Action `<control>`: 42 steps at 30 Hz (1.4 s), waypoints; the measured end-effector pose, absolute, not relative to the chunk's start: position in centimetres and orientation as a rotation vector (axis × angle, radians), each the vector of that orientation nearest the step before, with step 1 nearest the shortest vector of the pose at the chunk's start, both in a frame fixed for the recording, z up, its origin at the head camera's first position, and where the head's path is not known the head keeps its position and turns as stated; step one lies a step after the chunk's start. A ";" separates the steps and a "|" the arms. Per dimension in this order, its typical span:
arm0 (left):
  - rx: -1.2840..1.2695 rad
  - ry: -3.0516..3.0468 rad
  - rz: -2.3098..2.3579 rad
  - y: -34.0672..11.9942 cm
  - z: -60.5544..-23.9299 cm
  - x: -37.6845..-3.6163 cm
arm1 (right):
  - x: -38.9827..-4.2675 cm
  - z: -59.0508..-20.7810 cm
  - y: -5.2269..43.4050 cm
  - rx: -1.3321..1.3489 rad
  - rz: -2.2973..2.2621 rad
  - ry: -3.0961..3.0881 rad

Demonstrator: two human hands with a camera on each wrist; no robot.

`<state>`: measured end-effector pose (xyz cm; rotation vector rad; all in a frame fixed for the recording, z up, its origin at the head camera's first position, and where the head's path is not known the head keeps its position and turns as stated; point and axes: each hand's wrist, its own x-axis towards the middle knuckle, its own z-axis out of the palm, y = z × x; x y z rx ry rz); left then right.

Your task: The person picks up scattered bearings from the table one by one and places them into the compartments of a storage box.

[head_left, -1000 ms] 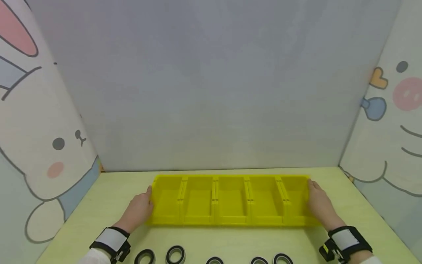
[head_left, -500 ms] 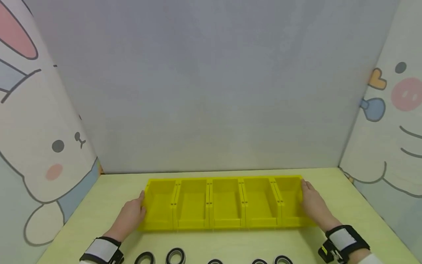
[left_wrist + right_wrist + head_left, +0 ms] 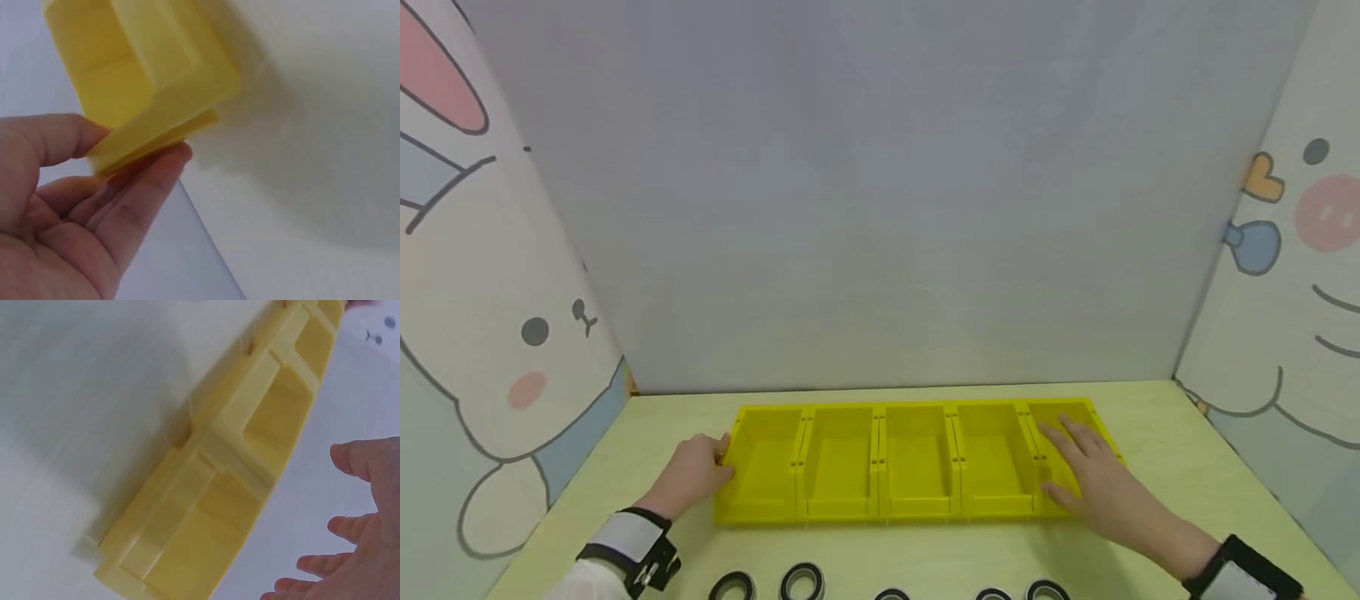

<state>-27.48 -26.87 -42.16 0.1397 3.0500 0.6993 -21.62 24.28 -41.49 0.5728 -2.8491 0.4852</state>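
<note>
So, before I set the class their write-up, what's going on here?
A person's left grip pinches the left end of a long, yellow, plastic, five-compartment tray. The person's right grip, spread out, hangs over the tray's right end and holds nothing. Five round black and silver rings lie on the pale yellow tabletop, nearer the person than the tray.
</note>
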 end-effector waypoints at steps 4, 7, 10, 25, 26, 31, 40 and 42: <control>0.145 2.971 0.609 -26.7 -40.4 -28.3 | -18.8 -41.9 23.0 0.745 0.525 -2.902; 0.147 2.915 0.537 -26.6 -39.3 -28.9 | -17.4 -42.7 22.4 0.860 0.568 -2.911; 0.152 2.866 0.468 -26.4 -38.5 -29.4 | -16.9 -43.7 21.7 0.966 0.560 -2.863; 0.047 2.783 0.322 -25.5 -37.4 -31.2 | -17.0 -47.3 21.4 1.466 0.813 -3.055; 0.051 2.784 0.314 -25.3 -37.4 -31.3 | -17.1 -47.6 21.4 1.519 0.776 -3.016; 0.045 2.792 0.297 -25.0 -37.2 -31.1 | -17.3 -48.0 21.3 1.677 0.592 -2.857; 0.022 2.786 0.253 -24.6 -36.9 -30.9 | -17.4 -46.7 21.1 1.444 0.384 -3.089; 0.021 2.786 0.250 -24.7 -37.0 -30.8 | -17.4 -46.4 20.9 1.450 0.358 -3.065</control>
